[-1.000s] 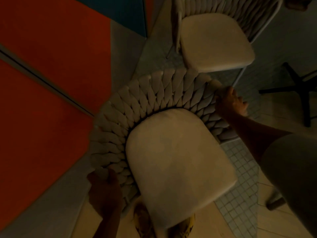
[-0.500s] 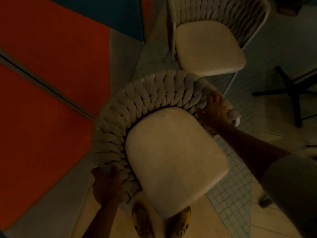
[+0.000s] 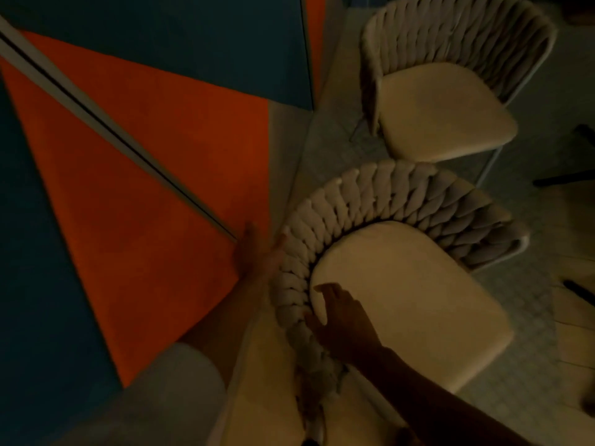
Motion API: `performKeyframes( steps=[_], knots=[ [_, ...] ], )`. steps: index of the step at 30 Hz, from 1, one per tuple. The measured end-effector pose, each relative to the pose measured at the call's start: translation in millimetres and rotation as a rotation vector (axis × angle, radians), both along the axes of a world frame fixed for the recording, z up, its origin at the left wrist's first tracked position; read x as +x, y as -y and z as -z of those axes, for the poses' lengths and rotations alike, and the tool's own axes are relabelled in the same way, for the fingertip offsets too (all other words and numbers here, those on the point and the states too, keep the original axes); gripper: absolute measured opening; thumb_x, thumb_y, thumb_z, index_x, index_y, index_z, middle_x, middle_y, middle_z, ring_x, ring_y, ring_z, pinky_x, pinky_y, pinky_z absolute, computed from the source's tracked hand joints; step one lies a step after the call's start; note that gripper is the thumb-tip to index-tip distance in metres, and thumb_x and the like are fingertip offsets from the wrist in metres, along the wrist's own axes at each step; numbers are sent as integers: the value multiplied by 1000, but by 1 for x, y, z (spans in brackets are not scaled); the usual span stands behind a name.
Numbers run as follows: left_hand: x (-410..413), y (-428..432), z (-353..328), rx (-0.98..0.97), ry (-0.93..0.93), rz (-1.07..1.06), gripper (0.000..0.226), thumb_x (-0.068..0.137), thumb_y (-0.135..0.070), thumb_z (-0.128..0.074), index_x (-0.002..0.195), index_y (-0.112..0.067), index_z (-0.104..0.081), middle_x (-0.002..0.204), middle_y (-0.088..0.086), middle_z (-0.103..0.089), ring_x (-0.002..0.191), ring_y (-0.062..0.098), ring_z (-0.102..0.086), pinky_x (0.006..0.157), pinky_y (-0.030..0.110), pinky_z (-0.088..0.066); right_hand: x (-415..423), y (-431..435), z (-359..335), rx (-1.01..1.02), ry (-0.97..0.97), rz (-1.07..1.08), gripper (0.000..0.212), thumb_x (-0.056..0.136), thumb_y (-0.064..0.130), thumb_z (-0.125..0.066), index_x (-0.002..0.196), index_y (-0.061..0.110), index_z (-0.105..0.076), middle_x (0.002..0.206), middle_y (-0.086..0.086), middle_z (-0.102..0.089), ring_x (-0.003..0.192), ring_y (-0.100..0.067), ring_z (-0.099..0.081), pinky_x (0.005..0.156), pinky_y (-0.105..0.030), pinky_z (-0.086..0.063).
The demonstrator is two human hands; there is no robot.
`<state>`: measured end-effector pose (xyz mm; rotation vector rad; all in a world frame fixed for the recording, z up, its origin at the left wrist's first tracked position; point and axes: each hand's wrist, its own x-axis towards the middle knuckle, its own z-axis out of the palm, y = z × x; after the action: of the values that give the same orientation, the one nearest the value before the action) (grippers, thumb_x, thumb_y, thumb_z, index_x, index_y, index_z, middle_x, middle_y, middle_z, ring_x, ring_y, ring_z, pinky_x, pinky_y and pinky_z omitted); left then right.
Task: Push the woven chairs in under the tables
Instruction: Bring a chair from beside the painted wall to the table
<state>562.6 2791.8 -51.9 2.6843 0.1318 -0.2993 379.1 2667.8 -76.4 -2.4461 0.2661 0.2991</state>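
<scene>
The near woven chair (image 3: 370, 201) has a thick braided cream back and a pale seat cushion (image 3: 412, 300); it fills the middle of the view. My left hand (image 3: 257, 255) lies flat against the outer left side of the braided back, fingers straight, squeezed between chair and wall. My right hand (image 3: 341, 320) rests on the near left part of the back's rim, thumb spread over the cushion edge, nothing held in it. A second woven chair (image 3: 450, 101) stands just beyond, its seat close to the near chair's back.
An orange and teal panelled wall (image 3: 145, 188) runs close along the left of the chair. Black legs of a table base (image 3: 563, 180) show at the right edge. Small-tiled floor (image 3: 531, 397) lies to the right of the chair.
Both hands have left their grip on the two ends of the back. The right hand crossed over to the chair's left side, the left hand slid up along its outside, and the chair swung right.
</scene>
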Motion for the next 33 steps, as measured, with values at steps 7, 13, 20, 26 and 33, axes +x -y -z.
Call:
performKeyframes(
  steps=[7,13,20,26,33],
  knots=[
    [75,36,18,-11,-14,353,71,87,-71,-61,134,-20,-51,126,8,-66,114,34,-64,90,40,-53,22,-117,33,125,-303,246,104,85,92,-26,163,23,-17,160,3,-35,143,-22,-47,112,-42,-43],
    [94,57,68,-111,-146,477,57,93,-54,-65,136,-23,-44,127,7,-65,114,33,-64,87,43,-53,83,-119,54,109,-363,381,77,104,52,-42,167,25,-7,163,-3,-37,138,-27,-52,105,-43,-47],
    [102,50,84,-119,-196,516,59,103,-41,-57,152,-18,-35,136,19,-61,122,40,-59,92,41,-49,91,-116,66,129,-313,338,69,106,32,-47,166,26,-13,149,-10,-51,121,-34,-60,89,-41,-48],
    [89,46,73,-81,-214,490,64,104,-38,-57,157,-14,-31,145,22,-55,131,41,-53,101,43,-45,82,-110,49,139,-383,227,68,109,31,-47,166,24,-11,155,-13,-40,130,-39,-54,97,-48,-48],
    [63,27,83,-63,-225,444,62,103,-42,-57,154,-18,-32,139,22,-58,124,44,-57,94,44,-47,46,-99,37,172,-433,57,80,103,14,-54,166,13,-4,161,-14,-31,135,-41,-47,102,-51,-46]
  ],
)
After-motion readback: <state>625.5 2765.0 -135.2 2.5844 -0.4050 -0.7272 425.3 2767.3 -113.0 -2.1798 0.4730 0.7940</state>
